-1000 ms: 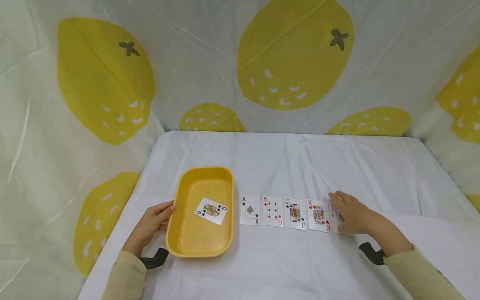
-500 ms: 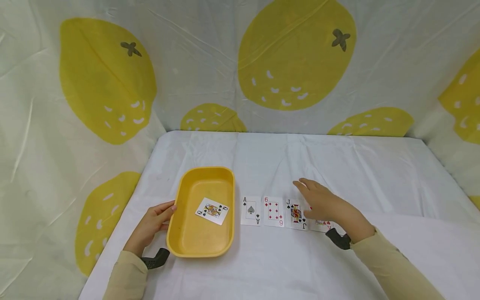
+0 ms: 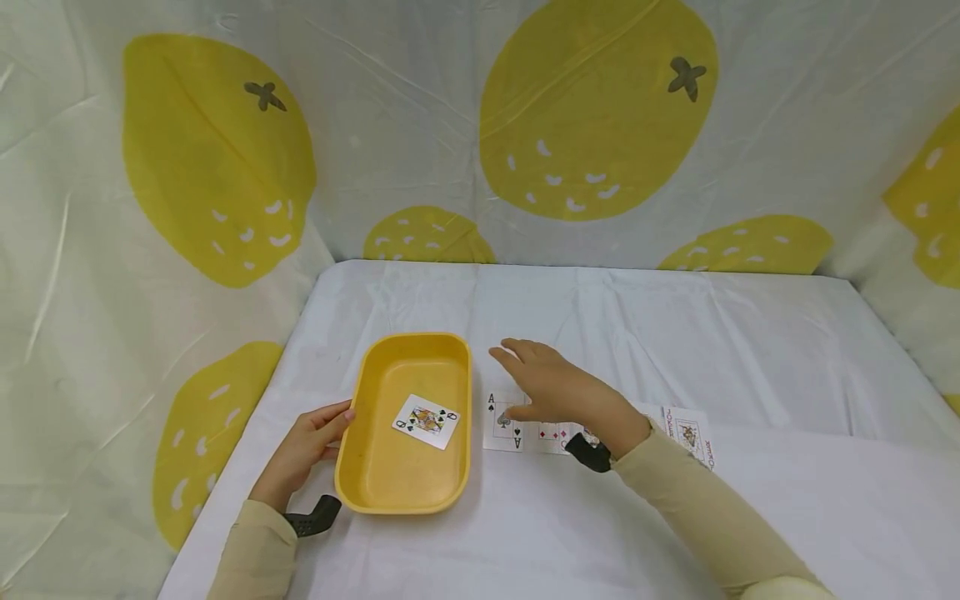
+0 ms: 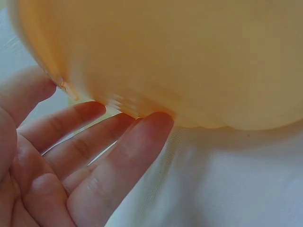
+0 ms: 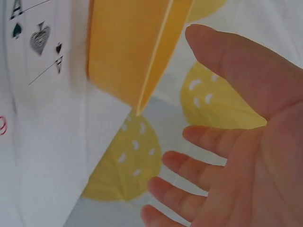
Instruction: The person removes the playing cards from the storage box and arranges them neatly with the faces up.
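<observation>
My left hand [image 3: 303, 446] is at the left side of a yellow tray [image 3: 401, 492], its fingertips right at the outer wall [image 4: 156, 56] in the left wrist view. Inside the tray a queen of spades [image 3: 427, 421] lies face up. Above the row of playing cards hovers my right hand [image 3: 551, 387], fingers and thumb spread, holding nothing; the right wrist view shows its palm [image 5: 251, 175]. Under it are the ace of spades [image 3: 501, 433], partly covered, and the six of diamonds [image 3: 551, 435], mostly covered. Farther right lies a joker [image 3: 690, 429]. Hand and sleeve hide the cards between.
A white cloth [image 3: 555, 533] covers the table. Lemon-printed fabric [image 3: 420, 125] hangs behind and along both sides. Each wrist carries a black device, such as the right one [image 3: 587, 454]. The tray's right wall stands close beside the ace.
My right hand has moved left along the card row, from over the joker to over the ace, leaving the joker uncovered. The left hand, tray and cards have stayed put.
</observation>
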Tool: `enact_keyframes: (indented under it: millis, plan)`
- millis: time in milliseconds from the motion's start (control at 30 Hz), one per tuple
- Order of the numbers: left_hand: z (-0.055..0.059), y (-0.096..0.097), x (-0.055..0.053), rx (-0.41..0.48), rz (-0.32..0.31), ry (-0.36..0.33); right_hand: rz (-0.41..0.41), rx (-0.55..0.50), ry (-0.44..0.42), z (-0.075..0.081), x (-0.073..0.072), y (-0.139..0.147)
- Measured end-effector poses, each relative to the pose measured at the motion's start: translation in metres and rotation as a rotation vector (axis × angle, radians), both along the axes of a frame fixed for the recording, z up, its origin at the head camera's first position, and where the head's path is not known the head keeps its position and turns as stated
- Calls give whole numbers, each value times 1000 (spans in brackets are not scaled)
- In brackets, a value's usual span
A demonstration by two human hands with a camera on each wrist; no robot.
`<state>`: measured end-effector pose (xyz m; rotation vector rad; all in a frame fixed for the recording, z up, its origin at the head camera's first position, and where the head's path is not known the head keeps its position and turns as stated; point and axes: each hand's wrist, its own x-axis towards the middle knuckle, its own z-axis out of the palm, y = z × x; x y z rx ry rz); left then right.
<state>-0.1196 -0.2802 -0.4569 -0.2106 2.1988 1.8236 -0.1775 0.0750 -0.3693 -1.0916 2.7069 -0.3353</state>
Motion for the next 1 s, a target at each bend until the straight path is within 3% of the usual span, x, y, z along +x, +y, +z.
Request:
enact_keyframes:
  millis: [267,600,767,1000]
  plan:
    - [0,1,2,-6,17,3,177,89,37,12,-2,-60]
    - [1,4,4,7,11,3,241,337,54,9,-4,-130]
    - [0,6,2,11,8,6,186,450,23,-3,-1,-150]
    - [-2,10,0,31,10,21,-37,519,-140,-18,1,-161]
